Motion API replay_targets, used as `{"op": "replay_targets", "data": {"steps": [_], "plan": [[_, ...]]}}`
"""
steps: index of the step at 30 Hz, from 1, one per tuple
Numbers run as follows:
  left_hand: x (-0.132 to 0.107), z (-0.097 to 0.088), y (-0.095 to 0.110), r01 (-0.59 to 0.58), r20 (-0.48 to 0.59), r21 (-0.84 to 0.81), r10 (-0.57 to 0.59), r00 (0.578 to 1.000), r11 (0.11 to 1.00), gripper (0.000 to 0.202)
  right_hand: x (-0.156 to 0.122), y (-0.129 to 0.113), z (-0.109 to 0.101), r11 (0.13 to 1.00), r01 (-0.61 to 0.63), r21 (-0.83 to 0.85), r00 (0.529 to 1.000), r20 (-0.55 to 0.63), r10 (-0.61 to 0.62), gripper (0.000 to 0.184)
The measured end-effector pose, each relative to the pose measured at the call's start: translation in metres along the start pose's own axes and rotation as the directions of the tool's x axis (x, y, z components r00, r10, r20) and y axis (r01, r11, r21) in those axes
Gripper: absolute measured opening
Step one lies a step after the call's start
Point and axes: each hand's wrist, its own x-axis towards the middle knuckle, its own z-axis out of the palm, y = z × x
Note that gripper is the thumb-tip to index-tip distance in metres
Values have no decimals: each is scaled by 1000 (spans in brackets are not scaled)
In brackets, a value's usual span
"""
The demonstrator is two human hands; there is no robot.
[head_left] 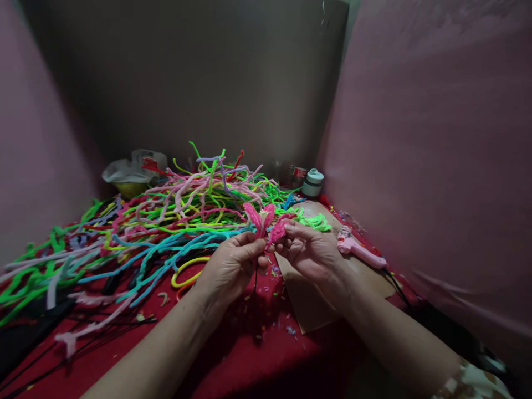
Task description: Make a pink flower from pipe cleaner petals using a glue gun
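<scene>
Between my hands is a bright pink flower (pixel 258 220) of fuzzy pipe cleaner, with a pale yellow centre and a thin dark stem hanging below. My left hand (pixel 239 257) pinches its base between thumb and fingers. In the fingertips of my right hand (pixel 310 249) is a pink pipe cleaner petal (pixel 279 229), held against the flower's right side. Whether this petal is joined to the flower I cannot tell. Behind the hands lies a big tangled heap of pipe cleaners (pixel 199 199) in pink, green, yellow, blue and red.
A pink glue gun (pixel 361 252) with a black cord rests on brown cardboard (pixel 305 293) at the right. A pale green-lidded jar (pixel 313 183) and plastic bags (pixel 127 174) stand at the back. Yellow loops (pixel 187 272) and scraps lie on the red cloth (pixel 249 366). Walls enclose three sides.
</scene>
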Motion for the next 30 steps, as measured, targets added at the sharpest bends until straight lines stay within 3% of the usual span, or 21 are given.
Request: {"op": "replay_targets", "data": {"steps": [7,14,18,20,21,23,24,25,26,28,30], "plan": [[1,1,-1,-49,12,70,48,999,996,23,-3,-2,0,994,100,-55,994,45,-97,13],[-1,3,-3,-103,-4,186,106,994,977,15,-6,0,-3,984,123,-127,992,38,-119,14],[-1,5,-3,-114,-76,223,134,988,968,18,-14,-11,-12,919,231,-319,973,56,-225,24],[-1,6,-2,-136,-117,233,167,979,963,20,-22,-27,-29,767,323,-554,927,23,-374,25],[-1,6,-1,-150,-125,236,183,975,960,20,-26,-37,-42,605,358,-711,869,17,-494,25],[0,6,0,-175,-123,236,208,970,956,20,-35,-57,-72,138,218,-966,748,74,-660,23],[0,5,0,-185,-118,234,216,969,955,21,-39,-66,-88,-112,75,-991,734,131,-666,25],[0,5,0,-190,-114,234,221,969,953,21,-43,-73,-104,-314,-67,-947,758,156,-633,27],[0,5,0,-194,-111,235,225,968,952,22,-45,-78,-117,-454,-172,-875,806,140,-575,28],[0,5,0,-197,-107,237,228,968,951,22,-49,-82,-137,-609,-250,-753,880,87,-468,29],[0,5,0,-204,-105,225,232,967,953,22,-49,-79,-147,-683,-268,-679,904,68,-422,29]]}}
